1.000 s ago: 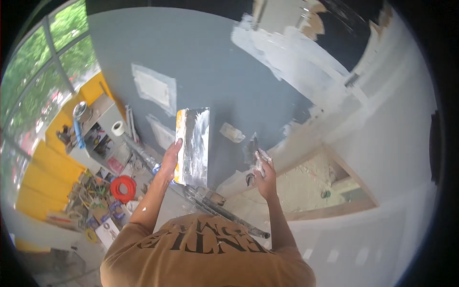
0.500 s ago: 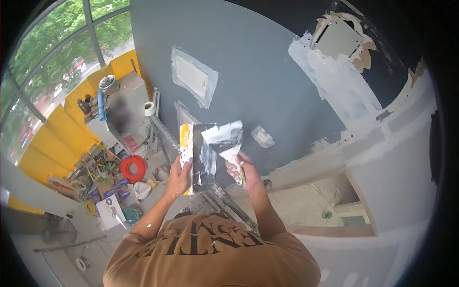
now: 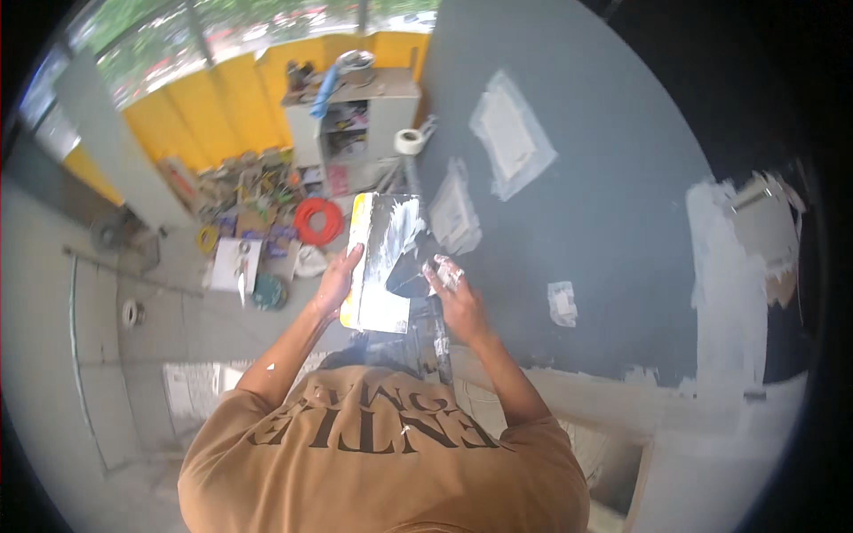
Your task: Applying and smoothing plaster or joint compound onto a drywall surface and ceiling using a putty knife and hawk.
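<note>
My left hand (image 3: 339,280) is closed on the yellow-and-white handle edge of a wide plastering blade (image 3: 386,306), its dark face smeared with white filler. My right hand (image 3: 456,291) grips a putty knife (image 3: 410,274) by its filler-spattered handle. The putty knife's dark blade lies over the face of the wide blade, seemingly touching it. Beyond my hands rises a grey wall with pale filled patches: a large patch (image 3: 514,138), a middle patch (image 3: 454,213) and a small patch (image 3: 562,304).
A cabinet (image 3: 404,107) stands by the yellow panels (image 3: 222,111) under the window, with a roll of white tape (image 3: 409,141) near it. Tools, a red hose coil (image 3: 318,221) and a green bucket (image 3: 269,291) lie on the floor at left. Metal poles stand below my hands.
My view has swung left, so the room's contents sit further right. The putty knife has gone from the wide blade's upper right edge down onto its face; both tools stay held.
</note>
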Demonstrator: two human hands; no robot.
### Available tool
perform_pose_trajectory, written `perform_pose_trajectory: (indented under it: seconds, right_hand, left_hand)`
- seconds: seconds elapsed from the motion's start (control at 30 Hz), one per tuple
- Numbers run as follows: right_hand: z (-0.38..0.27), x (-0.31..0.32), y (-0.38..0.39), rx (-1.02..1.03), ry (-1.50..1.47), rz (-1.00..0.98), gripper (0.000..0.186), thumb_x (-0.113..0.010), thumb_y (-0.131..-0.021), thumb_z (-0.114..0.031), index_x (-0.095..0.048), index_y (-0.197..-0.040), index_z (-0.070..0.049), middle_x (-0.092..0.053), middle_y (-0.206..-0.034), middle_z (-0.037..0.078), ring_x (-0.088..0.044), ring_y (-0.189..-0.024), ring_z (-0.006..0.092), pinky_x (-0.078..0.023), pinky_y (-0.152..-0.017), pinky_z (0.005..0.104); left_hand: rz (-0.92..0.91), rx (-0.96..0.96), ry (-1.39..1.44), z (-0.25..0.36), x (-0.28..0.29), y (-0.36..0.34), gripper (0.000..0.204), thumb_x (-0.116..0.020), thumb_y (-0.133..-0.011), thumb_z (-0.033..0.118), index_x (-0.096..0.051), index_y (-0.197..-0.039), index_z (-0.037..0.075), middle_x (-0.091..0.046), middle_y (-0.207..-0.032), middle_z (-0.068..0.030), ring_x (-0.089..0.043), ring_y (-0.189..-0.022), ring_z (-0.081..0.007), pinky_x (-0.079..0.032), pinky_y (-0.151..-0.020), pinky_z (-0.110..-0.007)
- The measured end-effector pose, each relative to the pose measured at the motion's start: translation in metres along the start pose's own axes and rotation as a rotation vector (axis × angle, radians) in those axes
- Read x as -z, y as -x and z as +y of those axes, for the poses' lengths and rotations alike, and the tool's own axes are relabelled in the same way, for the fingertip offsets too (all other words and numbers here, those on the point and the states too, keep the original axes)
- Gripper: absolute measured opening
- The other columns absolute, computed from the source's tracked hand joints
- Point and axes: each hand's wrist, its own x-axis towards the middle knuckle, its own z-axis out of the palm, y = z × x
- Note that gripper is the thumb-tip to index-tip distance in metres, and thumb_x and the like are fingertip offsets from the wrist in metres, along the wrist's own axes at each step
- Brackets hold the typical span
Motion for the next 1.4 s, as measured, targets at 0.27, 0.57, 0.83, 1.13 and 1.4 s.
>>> perform_pose_trajectory:
  seconds: [0.27,0.57,0.83,1.13,1.4]
  right_hand:
    - [0.039,-0.098,-0.023,0.236,0.029,-0.284,0.065,-0.053,-0.086,0.007,-0.054,-0.147,-0.017,-0.052,-0.142,0.021,-0.062,-0.117,0.0385,-0.053,-0.096,0.0446]
    - [-0.081,-0.157,-0.060,-0.527,-1.732,-0.647,0.018,-0.056,-0.098,-0.001,-0.059,-0.115,-0.002,-0.067,-0.099,0.009,-0.064,-0.080,0.0138,-0.052,-0.071,0.0274]
    - [-0.192,-0.238,-0.052,0.631,-0.687,-0.748,0.062,-0.054,-0.081,0.017,-0.059,-0.138,-0.004,-0.051,-0.142,0.026,-0.054,-0.128,0.0411,-0.044,-0.105,0.0414]
    - [-0.107,-0.477,0.021,0.067,-0.384,-1.097,0.051,-0.063,-0.085,0.003,-0.058,-0.136,0.002,-0.061,-0.126,0.024,-0.059,-0.121,0.0325,-0.047,-0.102,0.0408]
    - [-0.270,-0.730,0.097,0.342,-0.225,-1.409,0.050,-0.064,-0.084,-0.014,-0.060,-0.133,-0.002,-0.061,-0.125,0.030,-0.057,-0.118,0.0466,-0.045,-0.103,0.0503]
  left_hand:
    - [0.320,-0.113,0.239,-0.020,0.069,0.118,0.050,-0.049,-0.106,0.040,-0.054,-0.134,-0.001,-0.069,-0.116,-0.0126,-0.070,-0.098,-0.0203,-0.059,-0.086,-0.037]
    - [0.862,-0.387,0.656,-0.064,0.112,0.256,0.050,-0.046,-0.107,0.044,-0.057,-0.131,0.002,-0.070,-0.112,-0.0120,-0.071,-0.096,-0.0241,-0.059,-0.087,-0.041]
    - [0.974,-0.509,0.716,-0.117,0.163,0.288,0.043,-0.047,-0.108,0.039,-0.059,-0.128,0.002,-0.069,-0.111,-0.0083,-0.068,-0.093,-0.0165,-0.057,-0.084,-0.033]
    - [1.545,-0.607,0.881,-0.253,0.324,0.413,0.052,-0.048,-0.108,0.038,-0.045,-0.144,0.001,-0.059,-0.133,-0.0108,-0.060,-0.117,-0.0220,-0.051,-0.100,-0.039]
    - [1.750,-0.377,1.088,-0.489,0.480,0.447,0.055,-0.052,-0.107,0.037,-0.036,-0.152,0.011,-0.051,-0.143,-0.0084,-0.054,-0.128,-0.0248,-0.043,-0.109,-0.040]
